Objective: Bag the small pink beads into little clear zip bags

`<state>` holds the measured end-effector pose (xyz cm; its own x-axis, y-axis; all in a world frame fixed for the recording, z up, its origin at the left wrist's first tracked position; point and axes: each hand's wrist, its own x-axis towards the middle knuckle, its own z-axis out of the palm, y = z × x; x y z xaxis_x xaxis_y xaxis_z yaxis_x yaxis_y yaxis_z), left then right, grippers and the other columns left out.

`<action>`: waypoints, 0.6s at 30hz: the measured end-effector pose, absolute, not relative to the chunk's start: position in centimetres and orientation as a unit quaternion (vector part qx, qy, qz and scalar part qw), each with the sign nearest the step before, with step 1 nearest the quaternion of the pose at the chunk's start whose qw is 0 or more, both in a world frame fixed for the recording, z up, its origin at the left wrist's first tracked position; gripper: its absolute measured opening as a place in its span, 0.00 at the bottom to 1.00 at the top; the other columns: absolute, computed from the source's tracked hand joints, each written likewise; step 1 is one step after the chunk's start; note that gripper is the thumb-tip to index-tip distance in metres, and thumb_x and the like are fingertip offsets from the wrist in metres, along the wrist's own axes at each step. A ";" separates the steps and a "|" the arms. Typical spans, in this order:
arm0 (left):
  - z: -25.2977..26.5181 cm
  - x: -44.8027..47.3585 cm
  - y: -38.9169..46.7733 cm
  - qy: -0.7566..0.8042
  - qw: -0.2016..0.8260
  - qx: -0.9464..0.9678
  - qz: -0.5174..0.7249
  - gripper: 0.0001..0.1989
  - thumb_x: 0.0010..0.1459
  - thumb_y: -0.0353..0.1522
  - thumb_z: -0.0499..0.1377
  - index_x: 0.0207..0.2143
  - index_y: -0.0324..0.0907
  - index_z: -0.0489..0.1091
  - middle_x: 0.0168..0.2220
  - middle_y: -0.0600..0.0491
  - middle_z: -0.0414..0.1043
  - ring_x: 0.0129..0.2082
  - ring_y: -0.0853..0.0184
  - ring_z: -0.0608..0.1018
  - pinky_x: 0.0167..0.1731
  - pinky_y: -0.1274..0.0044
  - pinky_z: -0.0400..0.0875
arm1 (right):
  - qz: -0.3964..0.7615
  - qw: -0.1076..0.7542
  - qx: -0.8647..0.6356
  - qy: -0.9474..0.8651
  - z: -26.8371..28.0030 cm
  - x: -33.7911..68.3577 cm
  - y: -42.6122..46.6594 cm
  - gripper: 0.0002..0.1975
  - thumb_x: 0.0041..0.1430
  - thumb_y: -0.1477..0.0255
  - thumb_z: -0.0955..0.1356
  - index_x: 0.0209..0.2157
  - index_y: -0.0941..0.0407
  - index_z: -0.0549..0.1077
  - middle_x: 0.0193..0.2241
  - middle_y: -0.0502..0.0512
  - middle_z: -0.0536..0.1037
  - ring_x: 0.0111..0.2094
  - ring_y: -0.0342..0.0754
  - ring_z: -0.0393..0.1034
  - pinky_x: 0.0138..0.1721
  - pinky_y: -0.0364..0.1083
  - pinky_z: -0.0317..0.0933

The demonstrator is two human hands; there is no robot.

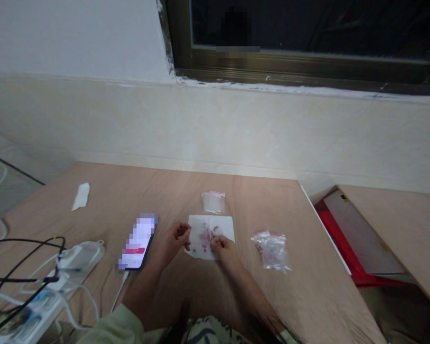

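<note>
A white paper sheet (197, 224) lies on the table with several small pink and red bead-like pieces (205, 235) scattered over its middle. My left hand (179, 236) is at the sheet's left edge, its fingers curled in; whatever they may hold is too small to see. On the right side of the sheet, my right hand (224, 246) is closed in a pinch, with thumb and forefinger at the pink pieces. What sits between those fingertips I cannot make out. Just beyond the sheet rests a small stack of clear plastic bags (213, 202).
Right of the sheet lies a clear bag (273, 251) with pink pieces inside. A lit phone (139, 242) on a white cable is left of my hands. A power strip (50, 291) with tangled cords fills the left front. A white scrap (81, 196) lies behind.
</note>
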<state>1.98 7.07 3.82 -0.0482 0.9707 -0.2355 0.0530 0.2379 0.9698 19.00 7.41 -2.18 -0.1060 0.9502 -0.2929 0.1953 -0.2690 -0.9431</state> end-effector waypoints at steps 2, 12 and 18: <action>4.1 2.2 7.0 0.581 0.534 0.433 0.435 0.13 0.42 0.38 0.57 0.26 0.38 0.60 0.16 0.62 0.63 0.13 0.74 0.68 0.12 0.81 0.66 | 0.555 0.346 -0.570 -0.497 -2.4 19.1 7.4 0.10 0.41 0.65 0.63 0.20 0.58 0.66 0.13 0.43 0.56 0.17 0.39 0.49 0.20 0.40 0.46; 3.3 1.6 5.9 0.574 0.535 0.427 0.448 0.13 0.43 0.39 0.58 0.26 0.39 0.60 0.18 0.60 0.63 0.16 0.73 0.68 0.14 0.81 0.66 | 0.539 0.398 -0.568 -0.478 -1.7 19.0 7.1 0.11 0.43 0.63 0.63 0.19 0.57 0.63 0.15 0.45 0.58 0.18 0.39 0.52 0.20 0.39 0.48; 2.4 0.4 4.8 0.526 0.588 0.507 0.347 0.11 0.42 0.36 0.60 0.26 0.38 0.65 0.25 0.54 0.68 0.23 0.71 0.71 0.24 0.78 0.67 | 0.469 0.474 -0.580 -0.469 2.1 19.7 7.1 0.11 0.49 0.61 0.59 0.25 0.55 0.60 0.22 0.49 0.63 0.22 0.42 0.59 0.21 0.40 0.55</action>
